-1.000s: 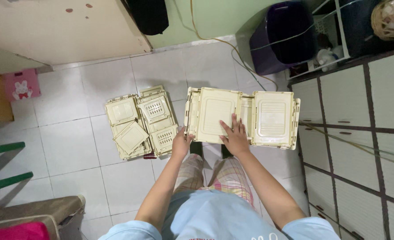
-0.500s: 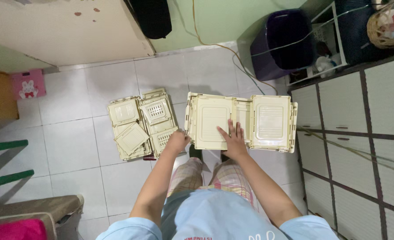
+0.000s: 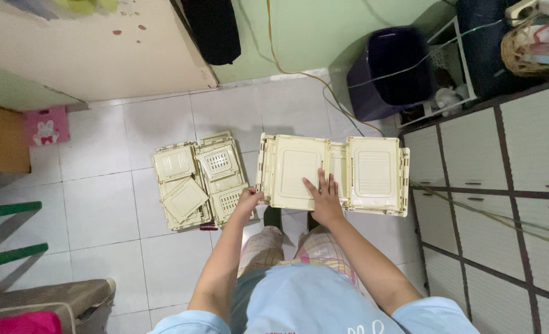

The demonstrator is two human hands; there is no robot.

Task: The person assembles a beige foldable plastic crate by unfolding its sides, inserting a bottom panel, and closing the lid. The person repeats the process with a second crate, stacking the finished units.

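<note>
Right hand (image 3: 325,199) now flat, fingers spread, on the cream folding crate (image 3: 333,175), slid further onto its left panel than a second ago. Left hand (image 3: 248,203) curled over the near-left corner, gripping the edge. Beyond the left fingers, flattened crate pieces (image 3: 197,179) on the floor.
</note>
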